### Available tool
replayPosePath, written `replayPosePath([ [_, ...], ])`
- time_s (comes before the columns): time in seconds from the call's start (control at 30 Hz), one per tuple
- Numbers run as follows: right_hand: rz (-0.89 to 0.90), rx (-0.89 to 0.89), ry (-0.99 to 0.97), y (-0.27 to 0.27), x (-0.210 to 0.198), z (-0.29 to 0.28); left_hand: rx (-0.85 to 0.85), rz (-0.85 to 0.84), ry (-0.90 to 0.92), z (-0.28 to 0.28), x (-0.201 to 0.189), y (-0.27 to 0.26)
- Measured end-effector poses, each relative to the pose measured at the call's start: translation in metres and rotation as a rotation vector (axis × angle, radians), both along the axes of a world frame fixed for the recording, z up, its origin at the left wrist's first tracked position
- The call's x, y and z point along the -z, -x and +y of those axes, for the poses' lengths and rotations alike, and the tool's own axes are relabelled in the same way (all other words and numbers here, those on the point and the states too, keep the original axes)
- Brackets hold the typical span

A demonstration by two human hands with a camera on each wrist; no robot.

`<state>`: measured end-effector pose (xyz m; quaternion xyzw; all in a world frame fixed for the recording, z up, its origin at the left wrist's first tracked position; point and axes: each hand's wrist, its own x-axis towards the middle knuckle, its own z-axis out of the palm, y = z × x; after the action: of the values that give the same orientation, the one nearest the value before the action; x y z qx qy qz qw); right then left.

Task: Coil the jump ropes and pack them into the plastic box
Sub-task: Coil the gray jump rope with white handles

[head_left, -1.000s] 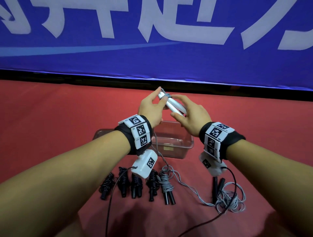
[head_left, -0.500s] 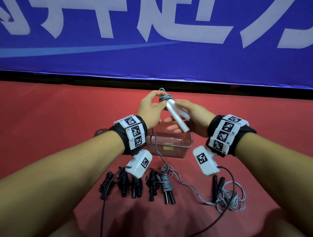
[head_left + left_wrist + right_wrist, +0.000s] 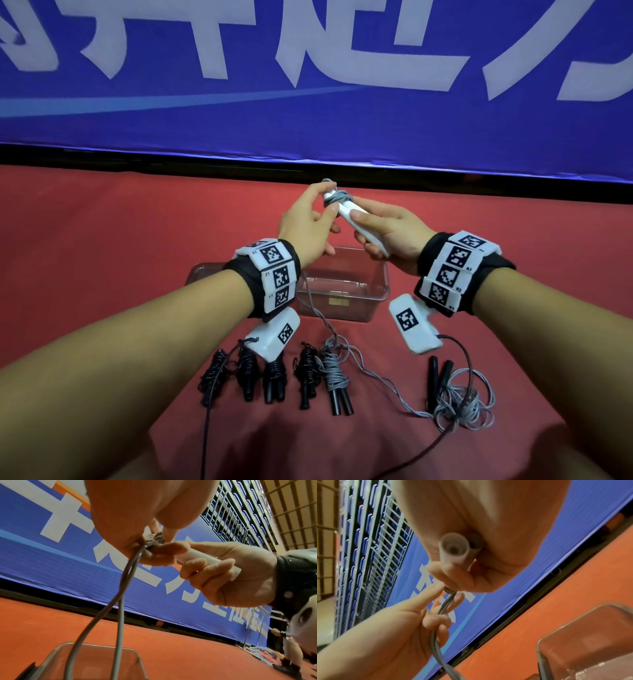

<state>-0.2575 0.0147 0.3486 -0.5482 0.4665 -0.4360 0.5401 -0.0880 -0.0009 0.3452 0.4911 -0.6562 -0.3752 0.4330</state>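
My right hand (image 3: 388, 233) grips a pair of white jump-rope handles (image 3: 347, 209) held side by side above the clear plastic box (image 3: 378, 301). A few turns of grey rope (image 3: 337, 198) sit round their top ends. My left hand (image 3: 303, 219) pinches that rope beside the wraps. In the right wrist view its lower fingers (image 3: 436, 623) curl round the rope (image 3: 435, 642). The left wrist view shows two grey strands (image 3: 120, 601) hanging from the handles (image 3: 205, 558) over the box (image 3: 56, 651). The handles' butt ends (image 3: 453, 549) stick out of my right fist.
On the red mat before the box lie several coiled black ropes (image 3: 246, 371) and one grey coil with black handles (image 3: 335, 378). At the right lies a loose grey tangle (image 3: 469, 406) with two black handles (image 3: 440, 377). A blue banner (image 3: 308, 85) runs behind.
My right wrist has rolled and the white handles have turned with it. My left hand has carried the grey rope round their tops, and more turns lie there.
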Motion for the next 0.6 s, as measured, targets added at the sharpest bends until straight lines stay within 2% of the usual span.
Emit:
replayPosePath([
  [0.1,0.160,0.082,0.157,0.000,0.002,-0.002,-0.023,-0.065,0.007,-0.002,0.001,0.001],
  [0.27,0.447,0.171,0.366,0.004,0.003,-0.003,0.029,0.060,-0.071,-0.002,0.002,0.008],
  [0.43,0.900,0.263,0.524,0.009,0.008,-0.005,0.000,0.120,-0.035,0.002,-0.002,0.011],
  [0.6,1.041,0.277,0.552,0.004,0.011,-0.001,-0.034,0.005,0.051,-0.003,0.003,0.005],
])
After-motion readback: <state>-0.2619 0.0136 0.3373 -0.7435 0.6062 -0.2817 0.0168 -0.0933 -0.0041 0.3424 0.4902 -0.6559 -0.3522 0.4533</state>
